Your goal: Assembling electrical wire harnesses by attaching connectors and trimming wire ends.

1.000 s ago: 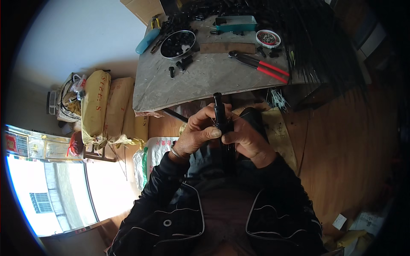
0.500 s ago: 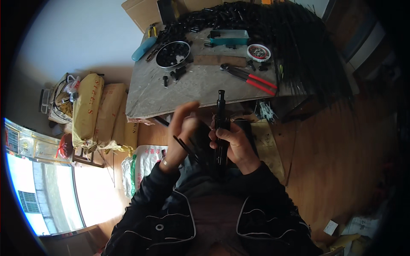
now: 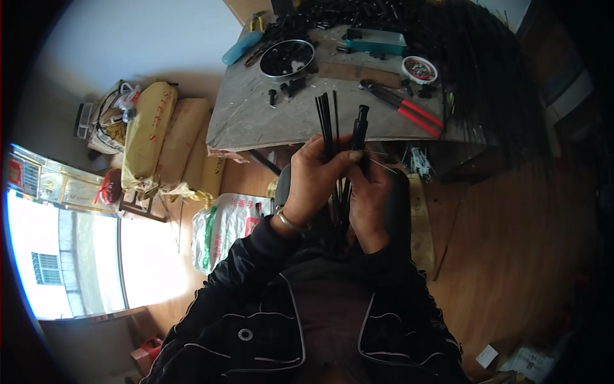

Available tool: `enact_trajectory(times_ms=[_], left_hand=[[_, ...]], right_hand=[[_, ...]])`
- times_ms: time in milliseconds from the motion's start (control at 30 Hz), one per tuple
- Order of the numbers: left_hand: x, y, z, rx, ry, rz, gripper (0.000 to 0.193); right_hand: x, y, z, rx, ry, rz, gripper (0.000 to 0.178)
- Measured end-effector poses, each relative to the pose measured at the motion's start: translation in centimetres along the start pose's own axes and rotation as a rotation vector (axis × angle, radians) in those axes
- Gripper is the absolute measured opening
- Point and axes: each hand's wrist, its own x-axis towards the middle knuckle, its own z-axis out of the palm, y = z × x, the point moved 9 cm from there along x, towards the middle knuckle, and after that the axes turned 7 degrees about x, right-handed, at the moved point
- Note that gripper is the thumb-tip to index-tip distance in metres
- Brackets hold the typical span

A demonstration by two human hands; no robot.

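Thin black strips point(image 3: 326, 121) and a black tube point(image 3: 361, 121) are held side by side, at twelve o'clock from the chest point(image 3: 329, 307).
The strips are gripped in the closed fingers of the left hand point(image 3: 312, 182); the tube is apparently clasped by the right hand point(image 3: 369, 201), its lower part being hard to make out. On the table point(image 3: 252, 118) ahead, a round bowl point(image 3: 282, 77) is seen at eleven o'clock, red-handled pliers point(image 3: 385, 97) at two.

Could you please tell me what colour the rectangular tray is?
The tray is teal, best in the head view.
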Motion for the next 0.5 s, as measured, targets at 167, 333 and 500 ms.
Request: enact_trajectory(times_ms=[167, 333, 500], left_hand=[[-0.4, 0.7, -0.1, -0.055, 0.017, 0.014, 0.029], [-1.1, 1.4, 0.1, 0.101, 0.024, 0.05, 0.026], [-1.2, 1.0, 0.2, -0.221, -0.019, -0.011, 0.025]], right_hand=[[-0.6, -1.4, 0.0, -0.399, -0.003, -0.238, 0.028], [-1.2, -3.1, 0.9, -0.574, -0.054, -0.367, 0.03], [-2.0, -6.0, 1.9, -0.797, -0.131, -0.444, 0.027]])
